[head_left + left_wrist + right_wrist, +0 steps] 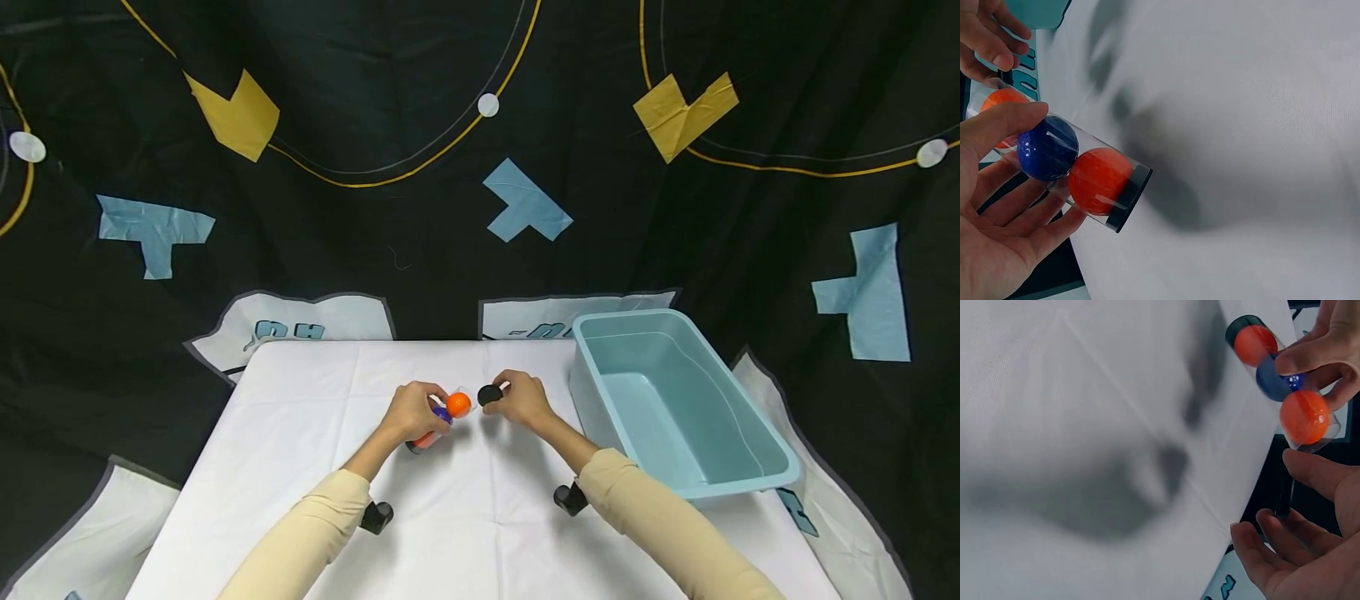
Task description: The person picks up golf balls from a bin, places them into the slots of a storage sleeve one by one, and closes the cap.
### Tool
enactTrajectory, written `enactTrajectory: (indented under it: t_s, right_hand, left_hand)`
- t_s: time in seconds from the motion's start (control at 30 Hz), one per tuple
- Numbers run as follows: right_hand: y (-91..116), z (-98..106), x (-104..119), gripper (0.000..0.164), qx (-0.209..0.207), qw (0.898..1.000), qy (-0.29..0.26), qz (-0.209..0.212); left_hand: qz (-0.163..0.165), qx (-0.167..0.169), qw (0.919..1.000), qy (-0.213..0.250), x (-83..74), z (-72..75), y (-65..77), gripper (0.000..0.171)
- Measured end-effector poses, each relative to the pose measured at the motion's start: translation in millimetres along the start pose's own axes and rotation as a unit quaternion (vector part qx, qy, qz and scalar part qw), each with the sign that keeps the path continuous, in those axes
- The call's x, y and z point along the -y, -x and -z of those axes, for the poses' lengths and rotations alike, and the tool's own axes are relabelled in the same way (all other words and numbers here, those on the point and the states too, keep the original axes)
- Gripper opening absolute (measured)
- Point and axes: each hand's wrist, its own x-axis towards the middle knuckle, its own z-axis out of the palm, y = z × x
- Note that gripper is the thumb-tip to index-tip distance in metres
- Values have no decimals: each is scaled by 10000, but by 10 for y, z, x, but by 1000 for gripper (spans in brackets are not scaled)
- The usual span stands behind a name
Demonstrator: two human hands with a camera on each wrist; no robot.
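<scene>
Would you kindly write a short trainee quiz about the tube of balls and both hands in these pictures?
1. True or false: the left hand grips the clear plastic tube around its middle.
2. Which order do the three balls take from the tube's black base? A) orange, blue, orange B) blue, orange, blue C) orange, orange, blue
3. Fill in: the right hand pinches a small black ____.

Key: 1 true; 2 A, orange ball, blue ball, orange ball; 3 cap. The light blue plastic bin sits to the right.

Blue letters on the cloth [288,327] stay unreadable.
</scene>
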Motion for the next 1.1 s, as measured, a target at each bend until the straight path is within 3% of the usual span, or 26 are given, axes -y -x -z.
enactTrajectory:
  t_s: [0.3,0.53,0.63,0.87,1.0,1.1]
  right_hand:
    - [42,86,20,42,82,9998,118,170]
    - [65,252,82,38,584,9977,-125,315]
    - [53,322,103,37,892,9954,-308,165]
    - [29,356,72,39,1483,9814,-1144,-414]
    - [39,339,50,37,1567,9741,-1492,-656]
    - [45,313,28,35,1495,9749,-1510,-662]
  left_hand:
    - [-65,45,10000,15,-27,-55,-8,38]
    - [-331,162,9993,-42,-89,-76,22,36]
    - [-475,191,9986,-96,-126,-84,16,36]
    - [-447,153,9989,11,-152,-144,2,36]
    - [-455,136,9988,155,-145,-210,1,37]
    - [-440,133,9987,210,-141,-263,-3,37]
